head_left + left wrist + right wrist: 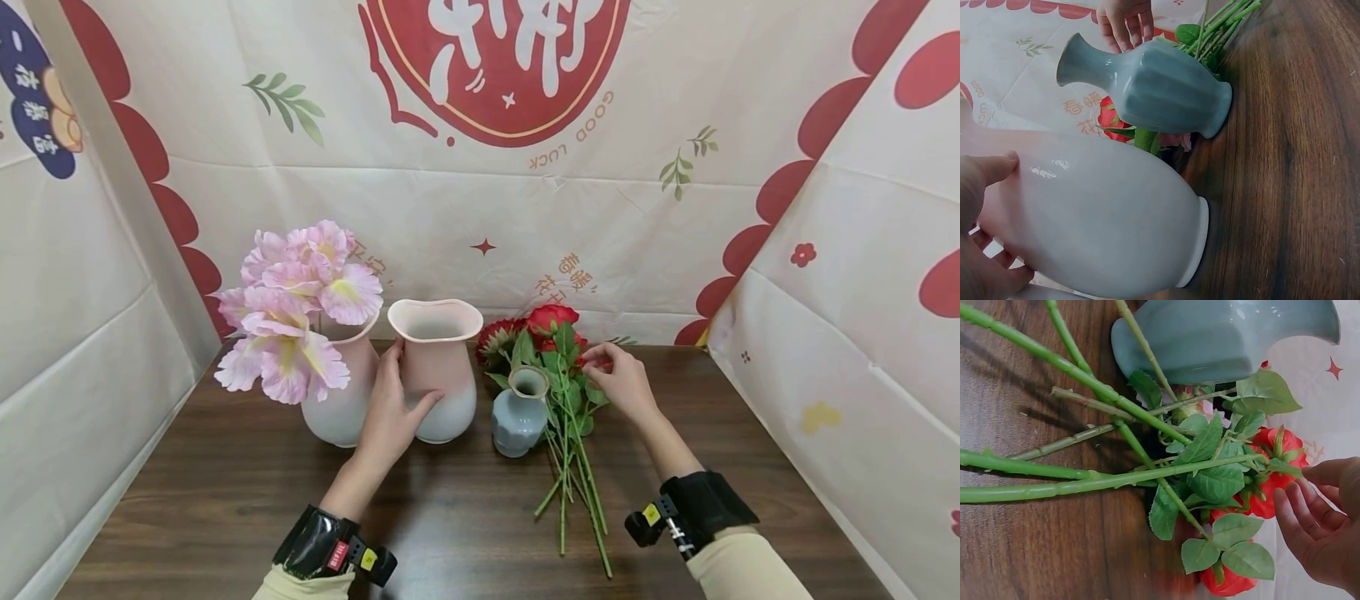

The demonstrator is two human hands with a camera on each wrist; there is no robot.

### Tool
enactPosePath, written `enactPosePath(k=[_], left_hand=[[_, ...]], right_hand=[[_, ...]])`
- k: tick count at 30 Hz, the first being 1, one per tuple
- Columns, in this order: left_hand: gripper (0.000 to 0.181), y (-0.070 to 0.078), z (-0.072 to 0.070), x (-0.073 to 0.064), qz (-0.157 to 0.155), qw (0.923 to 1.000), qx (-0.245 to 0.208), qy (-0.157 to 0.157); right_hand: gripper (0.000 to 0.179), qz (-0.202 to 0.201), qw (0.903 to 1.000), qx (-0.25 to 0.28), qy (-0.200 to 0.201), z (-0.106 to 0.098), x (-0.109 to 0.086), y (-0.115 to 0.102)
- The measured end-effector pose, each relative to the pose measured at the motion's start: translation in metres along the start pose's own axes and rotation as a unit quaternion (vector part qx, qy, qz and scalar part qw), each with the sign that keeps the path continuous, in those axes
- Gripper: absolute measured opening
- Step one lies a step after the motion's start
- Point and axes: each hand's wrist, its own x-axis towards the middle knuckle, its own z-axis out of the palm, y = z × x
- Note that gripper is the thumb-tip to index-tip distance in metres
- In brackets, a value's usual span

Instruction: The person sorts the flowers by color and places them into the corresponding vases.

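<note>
My left hand (390, 404) grips a pink-to-white vase (442, 379) with a wavy rim. The thumb lies on its front and the fingers go round its left side. In the left wrist view the vase (1110, 219) stands on the wooden table. My right hand (621, 383) reaches to the red roses (553, 319) lying at the back of the table. In the right wrist view its loosely bent fingers (1297, 512) are right at a leaf (1285, 467) beneath a red rose head (1279, 447). The green stems (581, 492) point toward me.
A small blue-grey vase (519, 421) stands between the held vase and the stems. Left of my left hand, a second pink-and-white vase (337, 417) holds large pink flowers (292, 317). Printed cloth (480, 208) walls the table (187, 517) at the back and both sides.
</note>
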Motion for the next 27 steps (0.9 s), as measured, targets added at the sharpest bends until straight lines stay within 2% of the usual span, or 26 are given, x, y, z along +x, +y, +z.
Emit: enactPosePath(k=[3, 8, 13, 21, 27], left_hand=[[0.089, 0.001, 0.001, -0.001, 0.000, 0.9999, 0.009, 0.010], [0.090, 0.005, 0.002, -0.004, -0.017, 0.9992, 0.030, 0.020], [0.090, 0.008, 0.004, -0.005, -0.027, 0.9981, 0.047, 0.028], [0.094, 0.006, 0.007, -0.005, 0.008, 0.9937, 0.107, 0.030], [0.094, 0.001, 0.006, -0.004, 0.036, 0.9940, 0.100, 0.026]], right_hand=[[0.022, 0.003, 1.0000, -0.002, -0.004, 0.001, -0.001, 0.003], [0.020, 0.009, 0.9999, -0.009, -0.008, 0.005, -0.003, 0.010], [0.023, 0.023, 0.9988, 0.004, -0.042, 0.011, -0.007, 0.016], [0.025, 0.045, 0.9952, 0.018, -0.086, 0.019, -0.013, 0.023], [0.025, 0.051, 0.9936, 0.023, -0.098, 0.025, -0.017, 0.029]])
